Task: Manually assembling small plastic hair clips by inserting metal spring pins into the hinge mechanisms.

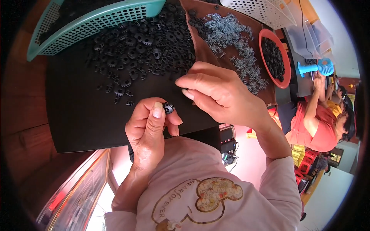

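My left hand is closed around a small, rounded black plastic cord lock, pinched under the thumb with one end showing. To its upper right, my right hand hangs over the table's near part, thumb and forefinger drawn together. Whatever lies between those fingertips is too small and dark to make out. Beyond both hands spreads a heap of loose black plastic cord-lock pieces. Small silvery metal springs are piled on a brown cloth to the right.
A green perforated basket stands at the far left, a white one at the far right. The red bowl holds more black pieces. Past it are a blue fan and a person in red. The dark tabletop ends near my body.
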Tool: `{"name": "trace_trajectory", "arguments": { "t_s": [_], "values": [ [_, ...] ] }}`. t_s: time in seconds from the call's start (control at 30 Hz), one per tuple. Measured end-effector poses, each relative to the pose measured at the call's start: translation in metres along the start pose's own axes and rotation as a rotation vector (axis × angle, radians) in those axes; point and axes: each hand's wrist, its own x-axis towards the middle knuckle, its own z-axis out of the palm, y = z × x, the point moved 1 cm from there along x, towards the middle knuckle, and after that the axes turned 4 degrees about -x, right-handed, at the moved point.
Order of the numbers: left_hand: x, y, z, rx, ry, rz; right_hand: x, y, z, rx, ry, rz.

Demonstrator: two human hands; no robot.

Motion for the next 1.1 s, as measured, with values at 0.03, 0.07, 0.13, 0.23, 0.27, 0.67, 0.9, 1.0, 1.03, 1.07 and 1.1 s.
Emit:
{"name": "trace_trajectory", "arguments": {
  "t_s": [0.03,0.07,0.13,0.23,0.27,0.67,0.9,1.0,1.03,1.07,1.1],
  "values": [
    [0.000,0.000,0.000,0.004,0.004,0.001,-0.001,-0.001,0.000,0.047,-0.022,-0.013],
    [0.001,0.000,0.000,0.005,0.003,0.000,-0.001,-0.001,-0.001,0.094,-0.044,-0.027],
    [0.002,-0.001,-0.001,-0.012,-0.007,-0.007,-0.002,-0.003,-0.002,0.152,-0.058,-0.029],
    [0.003,-0.001,-0.002,-0.065,-0.032,-0.016,-0.006,-0.005,-0.002,0.326,-0.087,0.031],
    [0.003,-0.001,-0.002,-0.065,-0.034,-0.016,-0.007,-0.005,-0.001,0.441,-0.100,0.095],
    [0.002,0.002,-0.002,-0.079,-0.044,-0.051,-0.003,-0.012,-0.005,0.645,-0.105,0.303],
    [0.003,0.002,-0.002,-0.081,-0.046,-0.084,-0.002,-0.009,0.008,0.672,-0.092,0.218],
    [0.003,0.000,-0.003,-0.064,-0.057,-0.078,-0.004,-0.006,0.006,0.627,-0.130,0.213],
    [0.003,0.000,-0.003,-0.049,-0.070,-0.069,-0.004,-0.006,0.006,0.627,-0.129,0.214],
    [0.003,0.000,-0.003,-0.048,-0.071,-0.071,-0.005,-0.005,0.006,0.631,-0.131,0.223],
    [0.002,0.001,-0.002,-0.023,-0.061,-0.083,-0.006,-0.004,0.006,0.635,-0.133,0.232]
  ]
}}
